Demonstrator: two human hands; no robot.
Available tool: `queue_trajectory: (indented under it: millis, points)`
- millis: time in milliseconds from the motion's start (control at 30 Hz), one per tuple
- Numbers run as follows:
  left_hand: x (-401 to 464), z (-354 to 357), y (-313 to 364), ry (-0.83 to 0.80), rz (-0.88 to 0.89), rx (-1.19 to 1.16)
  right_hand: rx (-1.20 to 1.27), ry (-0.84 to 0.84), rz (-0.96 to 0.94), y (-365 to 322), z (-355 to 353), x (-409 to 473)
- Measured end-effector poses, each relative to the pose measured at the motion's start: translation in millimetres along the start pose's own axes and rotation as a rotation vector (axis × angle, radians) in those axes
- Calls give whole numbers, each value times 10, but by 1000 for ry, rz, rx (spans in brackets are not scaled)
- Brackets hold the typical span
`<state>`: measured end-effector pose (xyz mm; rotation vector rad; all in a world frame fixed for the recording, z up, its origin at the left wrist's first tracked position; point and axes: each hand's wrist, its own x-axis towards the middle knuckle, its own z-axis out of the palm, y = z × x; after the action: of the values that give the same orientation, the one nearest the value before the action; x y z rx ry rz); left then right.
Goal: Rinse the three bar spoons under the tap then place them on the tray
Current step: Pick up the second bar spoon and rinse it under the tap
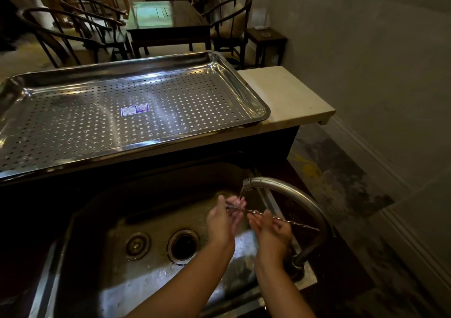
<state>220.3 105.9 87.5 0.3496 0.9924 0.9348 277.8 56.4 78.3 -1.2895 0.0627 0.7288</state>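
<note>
**Rinsing spoons at the sink**

Dark wooden chairs and a table are standing behind the pale bench (288, 98), which is carrying a perforated steel tray (136, 73) with only a sticker showing on it. Below it, at the steel sink (97, 220), water is running from the curved tap (288, 195). The person is holding thin twisted bar spoons (258, 212) level across the stream; how many cannot be told. The left hand (223, 222) is curling its fingers round one end, directly under the spout, while the right hand (271, 229) is gripping the middle, with the far end sticking out past it toward the tap's neck. Doing this well probably means turning the stems and sliding them along so the water reaches every part, then shaking off drips before lifting them to the tray.
</note>
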Motion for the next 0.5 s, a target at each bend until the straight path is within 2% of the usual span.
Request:
queue_trajectory:
  millis: [133, 300, 400, 500]
  points:
    - [-81, -28, -5, -49, 13, 75, -15, -90, 18, 77, 202, -71]
    - [-27, -247, 236, 5, 191, 217, -91, -194, 69, 216, 405, -107]
    - [-24, -399, 289, 35, 200, 210, -149, -239, 86, 280, 451, -90]
    - [-24, -539, 327, 52, 207, 153, -102, -283, 112, 305, 447, -91]
